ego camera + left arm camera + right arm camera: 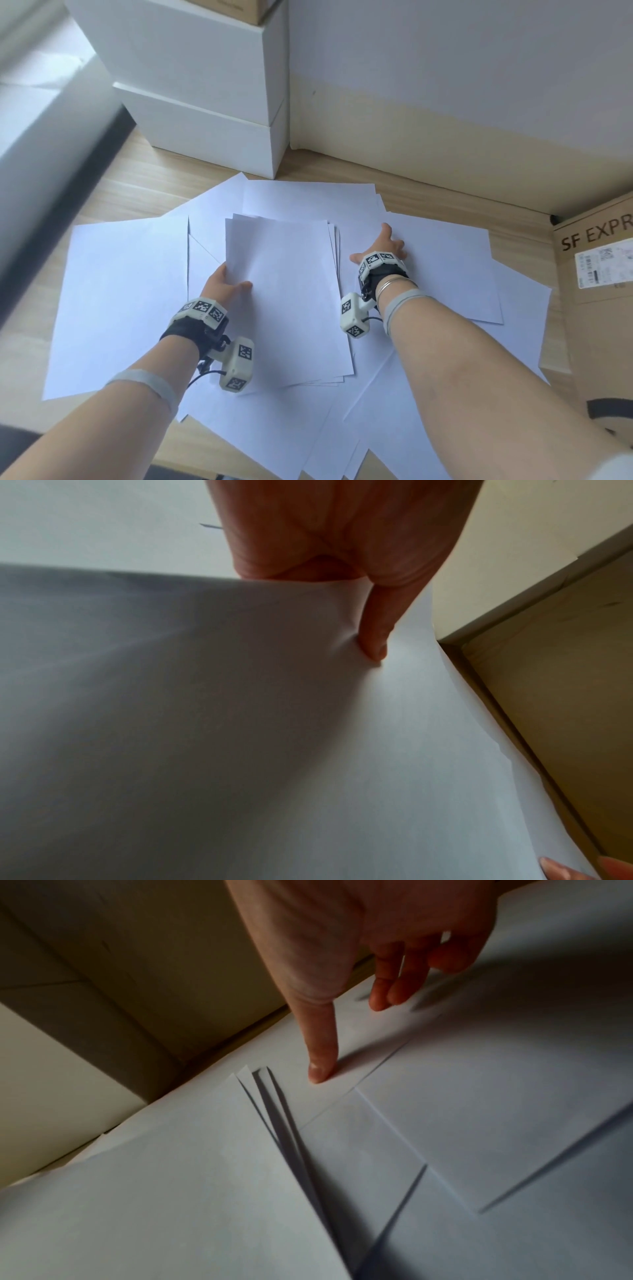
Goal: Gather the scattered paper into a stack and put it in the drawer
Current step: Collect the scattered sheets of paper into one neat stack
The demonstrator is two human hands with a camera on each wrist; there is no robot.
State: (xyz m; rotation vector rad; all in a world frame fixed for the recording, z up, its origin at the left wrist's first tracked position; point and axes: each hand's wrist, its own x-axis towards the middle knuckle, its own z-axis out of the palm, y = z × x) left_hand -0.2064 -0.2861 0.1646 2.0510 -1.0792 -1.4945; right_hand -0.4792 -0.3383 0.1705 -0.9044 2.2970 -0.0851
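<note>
Several white paper sheets [123, 291] lie scattered and overlapping on a wooden floor [113, 178]. My left hand [224, 279] pinches the left edge of a small gathered stack [287, 294], thumb on top and fingers underneath. In the left wrist view the thumb [375, 631] presses down on the stack [240, 723]. My right hand [383, 245] lies open with fingers spread, pressing a loose sheet [442, 260] just right of the stack. The right wrist view shows its fingertips [320, 1073] touching that sheet [479, 1096], beside the stack's fanned edges [267, 1096].
White stacked boxes [212, 102] stand at the back left against the wall [445, 68]. A cardboard box marked SF EXPR [596, 274] stands on the right, close to the sheets. A grey slanted surface [44, 144] runs along the left.
</note>
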